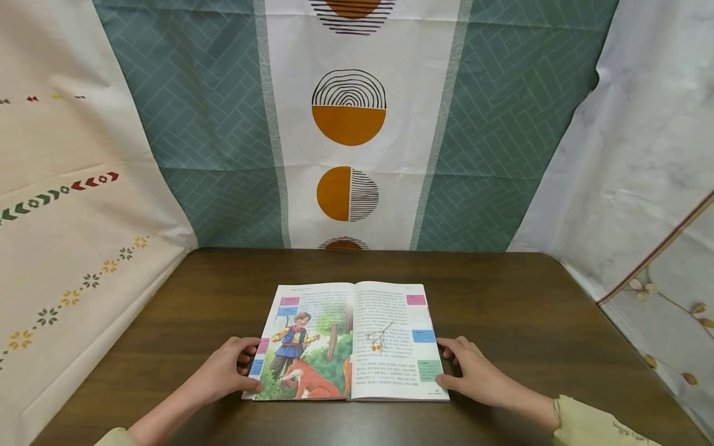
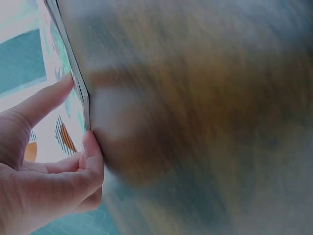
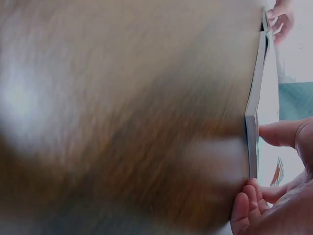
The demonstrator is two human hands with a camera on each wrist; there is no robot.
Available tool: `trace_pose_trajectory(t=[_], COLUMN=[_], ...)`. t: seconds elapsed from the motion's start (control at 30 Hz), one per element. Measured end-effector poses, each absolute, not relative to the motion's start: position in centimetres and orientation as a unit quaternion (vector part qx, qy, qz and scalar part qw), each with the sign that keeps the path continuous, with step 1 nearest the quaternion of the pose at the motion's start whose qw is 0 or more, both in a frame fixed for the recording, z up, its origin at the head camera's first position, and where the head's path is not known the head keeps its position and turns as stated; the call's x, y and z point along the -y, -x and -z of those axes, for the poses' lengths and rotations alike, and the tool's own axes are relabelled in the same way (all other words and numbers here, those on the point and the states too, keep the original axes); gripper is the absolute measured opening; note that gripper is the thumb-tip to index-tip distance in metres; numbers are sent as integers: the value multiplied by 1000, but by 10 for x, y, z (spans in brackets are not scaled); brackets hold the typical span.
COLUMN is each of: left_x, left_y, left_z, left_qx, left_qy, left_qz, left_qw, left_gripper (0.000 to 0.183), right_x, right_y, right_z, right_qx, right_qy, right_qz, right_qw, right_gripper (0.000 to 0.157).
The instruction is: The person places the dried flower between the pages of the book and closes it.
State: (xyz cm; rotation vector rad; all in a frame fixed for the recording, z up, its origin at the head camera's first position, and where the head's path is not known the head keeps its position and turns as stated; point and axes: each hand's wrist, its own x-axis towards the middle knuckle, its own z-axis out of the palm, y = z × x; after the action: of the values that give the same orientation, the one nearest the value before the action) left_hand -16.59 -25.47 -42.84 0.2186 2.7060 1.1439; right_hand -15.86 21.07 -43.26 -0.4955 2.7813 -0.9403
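Note:
An open picture book [image 1: 385,378] lies on the brown wooden table. Its left page carries a drawing of a person and a red fox; the right page is mostly text with coloured boxes. At the book's left edge, my left hand [image 1: 223,371] grips the lower part, thumb on the page and curled fingers against the side. My right hand [image 1: 474,375] holds the right edge likewise, its thumb near the lower corner. Both wrist views show the page block [image 3: 251,142] between thumb and fingers; whether fingertips reach under the cover is hard to tell.
The wooden table [image 1: 502,310] extends around the book on all sides. Behind it hangs a patterned green and white cloth [image 1: 357,235]. A cream cloth [image 1: 83,235] borders the left side and a pale marbled one [image 1: 625,204] the right.

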Motion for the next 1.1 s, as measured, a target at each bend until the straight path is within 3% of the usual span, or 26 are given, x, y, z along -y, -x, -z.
trace_pose_trajectory(t=[0.3,1.1], left_x=[246,241], left_y=[169,174], left_z=[423,428], left_qx=[-925,-903], left_qy=[-66,-27], left_qz=[-362,-419], left_qw=[92,89], left_gripper=[80,81], right_x=[-210,-209], right_y=[157,156], right_z=[434,438], right_qx=[-903,-881], right_qy=[189,190], right_qz=[371,421], right_qw=[108,102], right_gripper=[68,70])
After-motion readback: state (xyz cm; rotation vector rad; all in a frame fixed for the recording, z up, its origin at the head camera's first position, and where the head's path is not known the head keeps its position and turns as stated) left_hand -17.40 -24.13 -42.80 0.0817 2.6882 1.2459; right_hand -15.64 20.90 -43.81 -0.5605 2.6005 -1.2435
